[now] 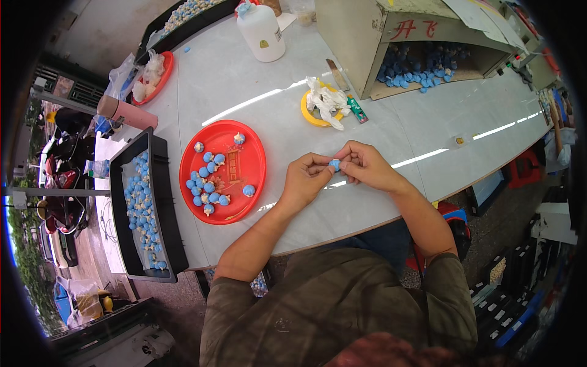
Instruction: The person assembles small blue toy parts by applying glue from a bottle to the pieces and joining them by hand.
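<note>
A small blue rounded piece (334, 164) is pinched between the fingertips of both my hands, just above the table. My left hand (306, 179) grips it from the left with thumb and forefinger. From the other side, my right hand (370, 168) closes its fingers on the same piece, hiding part of it. To the left lies a red round plate (247, 160) with several small blue-and-cream balls (203, 173) spread over it. Beyond that plate, a black tray (169, 211) holds many similar balls (142, 205) on a pale liner.
A metal box (351, 49) at the back right contains loose blue pieces (422, 73). Crumpled white tissue (326, 101) lies on a yellow ring (306, 110). Farther off are a white bottle (262, 33), a pink flask (131, 113) and a second black tray (160, 44).
</note>
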Demonstrator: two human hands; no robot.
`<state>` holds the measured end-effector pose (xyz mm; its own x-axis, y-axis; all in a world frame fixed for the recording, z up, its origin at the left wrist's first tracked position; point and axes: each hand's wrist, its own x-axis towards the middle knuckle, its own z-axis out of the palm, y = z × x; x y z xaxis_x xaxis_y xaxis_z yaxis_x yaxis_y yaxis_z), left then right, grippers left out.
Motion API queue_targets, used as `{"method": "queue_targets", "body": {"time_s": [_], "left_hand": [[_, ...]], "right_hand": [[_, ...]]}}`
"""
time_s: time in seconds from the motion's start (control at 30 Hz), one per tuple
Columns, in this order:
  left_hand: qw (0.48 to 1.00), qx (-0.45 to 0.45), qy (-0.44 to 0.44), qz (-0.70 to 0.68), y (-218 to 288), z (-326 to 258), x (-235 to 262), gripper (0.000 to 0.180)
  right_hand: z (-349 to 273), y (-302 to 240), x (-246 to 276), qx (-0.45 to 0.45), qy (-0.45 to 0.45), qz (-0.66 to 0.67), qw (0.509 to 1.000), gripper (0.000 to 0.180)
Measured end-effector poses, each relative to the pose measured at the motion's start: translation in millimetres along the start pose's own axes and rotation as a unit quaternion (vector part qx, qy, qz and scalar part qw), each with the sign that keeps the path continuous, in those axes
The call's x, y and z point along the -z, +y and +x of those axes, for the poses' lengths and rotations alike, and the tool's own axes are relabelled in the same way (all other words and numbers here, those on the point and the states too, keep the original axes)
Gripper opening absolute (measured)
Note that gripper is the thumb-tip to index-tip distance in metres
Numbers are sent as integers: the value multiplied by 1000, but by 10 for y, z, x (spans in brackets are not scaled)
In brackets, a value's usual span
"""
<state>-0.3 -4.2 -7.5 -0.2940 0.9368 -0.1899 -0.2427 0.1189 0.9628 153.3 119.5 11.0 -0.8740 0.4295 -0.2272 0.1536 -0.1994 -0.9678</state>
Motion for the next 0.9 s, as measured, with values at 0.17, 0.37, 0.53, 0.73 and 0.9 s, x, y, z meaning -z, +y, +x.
{"method": "queue_targets", "body": {"time_s": [0.17,0.37,0.53,0.73,0.9], "left_hand": [[1000,13,6,-6,-2,0,15,18],[1000,5,-2,7,-3,-6,5,18],[1000,17,4,12,34,-18,12,19],[1000,0,-10,23,11,74,-23,18],[1000,5,7,3,-3,34,4,23]], "right_hand": [[2,22,13,-5,-6,10,1000,11],[-10,12,-4,1,-3,-5,1000,10],[18,15,-29,10,-2,-19,1000,8],[12,43,34,25,7,-29,999,8],[47,68,-71,19,40,0,999,11]]}}
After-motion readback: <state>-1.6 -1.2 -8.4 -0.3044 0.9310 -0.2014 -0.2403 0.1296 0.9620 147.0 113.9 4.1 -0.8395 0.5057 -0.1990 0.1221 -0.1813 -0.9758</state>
